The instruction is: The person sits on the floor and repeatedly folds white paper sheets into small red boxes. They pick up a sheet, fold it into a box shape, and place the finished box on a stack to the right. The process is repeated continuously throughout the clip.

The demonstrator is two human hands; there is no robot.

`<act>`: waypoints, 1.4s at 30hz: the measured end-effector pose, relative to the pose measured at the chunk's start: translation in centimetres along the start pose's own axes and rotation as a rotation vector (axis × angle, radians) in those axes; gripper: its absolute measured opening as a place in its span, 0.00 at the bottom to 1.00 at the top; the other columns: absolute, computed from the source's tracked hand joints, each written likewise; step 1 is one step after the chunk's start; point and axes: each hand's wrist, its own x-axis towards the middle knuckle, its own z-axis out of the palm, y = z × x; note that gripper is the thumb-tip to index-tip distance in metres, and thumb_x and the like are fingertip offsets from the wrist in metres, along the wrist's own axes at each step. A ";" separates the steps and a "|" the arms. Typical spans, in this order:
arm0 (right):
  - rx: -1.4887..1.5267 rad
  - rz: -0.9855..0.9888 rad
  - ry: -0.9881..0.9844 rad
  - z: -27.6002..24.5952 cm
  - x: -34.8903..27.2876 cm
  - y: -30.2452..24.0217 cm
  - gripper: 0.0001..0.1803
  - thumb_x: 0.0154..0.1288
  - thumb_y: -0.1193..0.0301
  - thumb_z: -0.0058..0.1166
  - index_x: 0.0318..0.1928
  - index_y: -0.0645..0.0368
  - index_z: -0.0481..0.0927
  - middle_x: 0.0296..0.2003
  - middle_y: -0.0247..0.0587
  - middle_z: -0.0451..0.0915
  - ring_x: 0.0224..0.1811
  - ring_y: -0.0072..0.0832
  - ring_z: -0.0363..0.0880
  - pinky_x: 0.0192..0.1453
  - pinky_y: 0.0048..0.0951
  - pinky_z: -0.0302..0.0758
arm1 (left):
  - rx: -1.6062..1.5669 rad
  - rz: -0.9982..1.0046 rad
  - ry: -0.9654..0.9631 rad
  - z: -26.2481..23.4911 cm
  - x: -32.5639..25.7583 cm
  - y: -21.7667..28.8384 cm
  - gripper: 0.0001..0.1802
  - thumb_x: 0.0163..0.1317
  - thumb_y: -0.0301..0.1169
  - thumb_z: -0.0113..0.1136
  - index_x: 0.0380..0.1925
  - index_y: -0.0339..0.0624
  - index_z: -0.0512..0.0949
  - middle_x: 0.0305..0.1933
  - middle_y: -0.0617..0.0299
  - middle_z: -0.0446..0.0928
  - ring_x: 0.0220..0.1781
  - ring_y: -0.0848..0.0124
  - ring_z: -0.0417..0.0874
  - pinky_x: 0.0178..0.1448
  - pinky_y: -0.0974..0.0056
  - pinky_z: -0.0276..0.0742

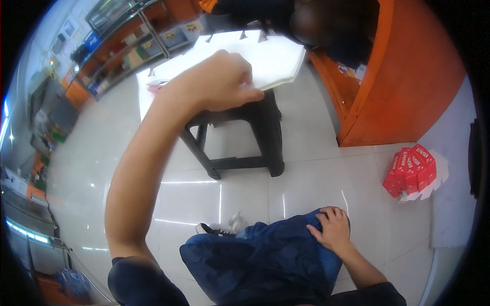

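Note:
My left hand (224,81) reaches across the near side of a stack of white card sheets (275,58). Its fingers are curled and the thumb points right near the stack's near edge; whatever it may grip is hidden beneath the hand. Dark notches show along the far edge of the sheets. The stack lies on a black plastic stool (240,162), whose top is mostly covered. My right hand (332,228) rests with fingers spread on my knee, on a dark blue apron (255,260), and holds nothing.
An orange counter (403,86) stands at the right, with a person (326,25) beside the stool's far side. Nested red cartons with white flaps (413,171) sit on the tiled floor (306,188). Metal shelving (148,30) with bins is at the far left.

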 end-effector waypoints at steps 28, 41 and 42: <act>0.265 0.236 0.129 1.9 -0.5 -0.4 0.10 0.60 0.64 0.64 0.36 0.58 0.83 0.38 0.45 0.82 0.45 0.46 0.80 0.55 0.45 0.73 | 0.172 0.070 0.040 1.6 1.4 0.1 0.15 0.58 0.38 0.63 0.35 0.35 0.85 0.35 0.46 0.85 0.39 0.51 0.87 0.46 0.53 0.83; 0.299 0.238 0.098 2.4 -0.3 -0.2 0.10 0.60 0.65 0.64 0.35 0.57 0.83 0.38 0.44 0.82 0.47 0.45 0.78 0.56 0.44 0.71 | 0.837 -0.034 0.360 -8.5 0.7 -8.7 0.10 0.64 0.27 0.57 0.40 0.37 0.84 0.43 0.48 0.82 0.40 0.51 0.87 0.48 0.52 0.84; 0.293 0.240 0.098 2.1 -0.6 0.4 0.09 0.60 0.65 0.64 0.35 0.57 0.83 0.38 0.44 0.82 0.47 0.45 0.78 0.57 0.44 0.71 | 0.677 -0.400 0.375 -10.5 0.9 -5.9 0.09 0.62 0.25 0.56 0.35 0.33 0.84 0.35 0.42 0.85 0.40 0.53 0.90 0.45 0.50 0.87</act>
